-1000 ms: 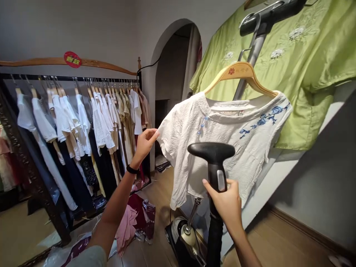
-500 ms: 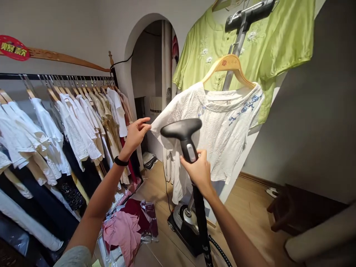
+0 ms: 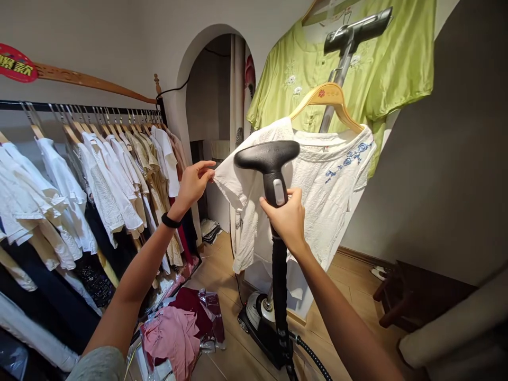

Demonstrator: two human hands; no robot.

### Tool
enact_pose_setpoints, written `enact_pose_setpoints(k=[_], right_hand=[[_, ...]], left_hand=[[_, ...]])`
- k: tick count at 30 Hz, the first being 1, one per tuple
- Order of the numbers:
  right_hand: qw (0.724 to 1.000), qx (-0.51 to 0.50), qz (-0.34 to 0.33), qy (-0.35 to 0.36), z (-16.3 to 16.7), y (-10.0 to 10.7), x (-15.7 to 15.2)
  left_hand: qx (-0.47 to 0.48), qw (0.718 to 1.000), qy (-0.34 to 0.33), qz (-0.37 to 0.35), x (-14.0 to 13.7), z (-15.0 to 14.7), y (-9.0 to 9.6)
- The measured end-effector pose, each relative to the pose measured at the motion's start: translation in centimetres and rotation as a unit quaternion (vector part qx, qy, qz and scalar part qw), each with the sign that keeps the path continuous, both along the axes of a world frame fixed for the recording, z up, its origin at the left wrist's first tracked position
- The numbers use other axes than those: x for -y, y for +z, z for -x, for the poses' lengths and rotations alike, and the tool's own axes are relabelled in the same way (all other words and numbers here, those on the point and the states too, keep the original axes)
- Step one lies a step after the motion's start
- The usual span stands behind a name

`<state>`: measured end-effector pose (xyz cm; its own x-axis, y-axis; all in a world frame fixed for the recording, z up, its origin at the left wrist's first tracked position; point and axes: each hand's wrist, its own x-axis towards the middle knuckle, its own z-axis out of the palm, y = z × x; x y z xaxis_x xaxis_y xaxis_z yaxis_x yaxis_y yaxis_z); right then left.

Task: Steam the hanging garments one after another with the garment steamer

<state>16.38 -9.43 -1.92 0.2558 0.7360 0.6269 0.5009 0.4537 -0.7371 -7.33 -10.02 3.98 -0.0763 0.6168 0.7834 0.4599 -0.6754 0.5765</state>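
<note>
I see a shiny lime-green blouse (image 3: 397,79) behind a white crinkled-fabric blouse (image 3: 317,211) w/ blue floral embroidery (image 3: 349,159) on a pale wooden hanger (image 3: 327,95). In front's a black T-shaped steamer (image 3: 266,156), contact unclear; my R hand (image 3: 289,214) wraps its handle (image 3: 273,189), L hand (image 3: 193,184) pinches the sleeve (image 3: 229,177) edge.

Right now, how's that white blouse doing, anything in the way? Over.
Left hand pinching the white blouse by its sleeve. Right hand gripping the steamer handle. Blouse on a hanger; steamer head hiding part of it.
</note>
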Motion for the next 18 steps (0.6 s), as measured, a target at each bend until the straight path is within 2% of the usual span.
enact_pose_setpoints(k=[2,7,10,12,18], right_hand=[[1.000,0.006,0.005,0.017,0.2,-0.5,-0.4],[0.994,0.086,0.027,0.066,-0.4,-4.3,-1.7],[0.989,0.129,0.029,0.068,-1.4,-4.9,-2.3],[0.989,0.138,0.018,0.051,-2.1,-4.0,-2.5],[0.987,0.140,-0.073,0.014,-2.8,1.3,-2.7]], left_hand=[[-0.010,1.000,0.007,-0.006,0.0,0.1,0.2],[-0.048,0.998,0.044,-0.022,-0.2,0.7,1.0],[-0.065,0.996,0.058,-0.023,-0.4,1.2,1.4],[-0.075,0.995,0.064,-0.019,-0.5,1.3,1.6],[-0.086,0.995,0.058,-0.010,-0.5,1.3,1.7]])
